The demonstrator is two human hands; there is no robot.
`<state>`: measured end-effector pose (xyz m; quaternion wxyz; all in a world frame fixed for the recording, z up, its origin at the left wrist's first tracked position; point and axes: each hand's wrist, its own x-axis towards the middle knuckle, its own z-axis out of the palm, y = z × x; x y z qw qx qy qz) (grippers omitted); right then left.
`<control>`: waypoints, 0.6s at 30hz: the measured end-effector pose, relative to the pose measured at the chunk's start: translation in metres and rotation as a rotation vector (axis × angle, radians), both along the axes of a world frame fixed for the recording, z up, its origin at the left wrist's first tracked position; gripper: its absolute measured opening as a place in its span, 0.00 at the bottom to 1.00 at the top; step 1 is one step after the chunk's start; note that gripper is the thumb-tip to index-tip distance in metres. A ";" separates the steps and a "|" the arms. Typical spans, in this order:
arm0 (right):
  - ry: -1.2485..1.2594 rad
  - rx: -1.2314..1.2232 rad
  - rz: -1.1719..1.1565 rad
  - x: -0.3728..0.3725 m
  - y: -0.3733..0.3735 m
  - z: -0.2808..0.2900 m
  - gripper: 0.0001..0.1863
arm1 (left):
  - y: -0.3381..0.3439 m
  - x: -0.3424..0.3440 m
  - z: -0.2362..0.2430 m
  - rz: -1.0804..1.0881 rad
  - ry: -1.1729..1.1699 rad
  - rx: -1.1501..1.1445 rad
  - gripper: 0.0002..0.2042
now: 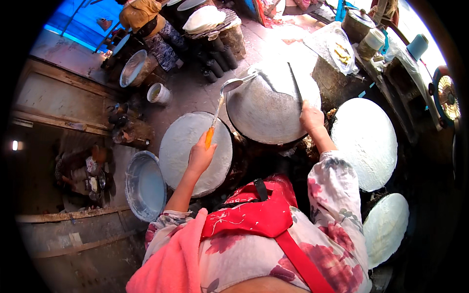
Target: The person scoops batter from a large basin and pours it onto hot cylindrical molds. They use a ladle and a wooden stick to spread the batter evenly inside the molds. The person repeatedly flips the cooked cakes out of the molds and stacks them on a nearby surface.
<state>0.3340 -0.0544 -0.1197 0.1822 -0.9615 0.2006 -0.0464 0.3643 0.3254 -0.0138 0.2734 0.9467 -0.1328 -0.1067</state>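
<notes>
My left hand is closed round the orange handle of a metal ladle, whose bowl reaches the left edge of the middle round griddle. My right hand grips the lower end of a long, thin dark blade, laid across that griddle's right side. A pale layer shows a darker, sharp-edged patch beside the blade; glare washes out the far part. Below my left hand lies another round griddle coated in white batter.
Two more white-coated griddles stand on the right. A metal basin and a white bucket are on the left. At the far right are a lidded pot and a fan. Another person is at the back left.
</notes>
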 end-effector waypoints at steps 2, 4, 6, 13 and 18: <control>0.058 -0.096 0.159 0.004 0.024 0.010 0.19 | 0.009 -0.002 -0.008 0.001 -0.033 -0.079 0.25; 0.101 -0.113 0.314 -0.004 0.056 0.019 0.24 | 0.015 -0.006 -0.014 0.003 -0.045 -0.107 0.25; 0.134 -0.137 0.413 -0.013 0.062 0.020 0.27 | 0.017 -0.011 -0.013 0.035 0.000 -0.149 0.24; 0.140 -0.075 0.229 0.031 -0.003 0.014 0.22 | 0.020 -0.025 0.011 0.222 0.350 -0.431 0.22; 0.155 -0.190 0.487 -0.006 0.038 0.035 0.21 | 0.029 -0.033 0.006 0.241 0.389 -0.492 0.21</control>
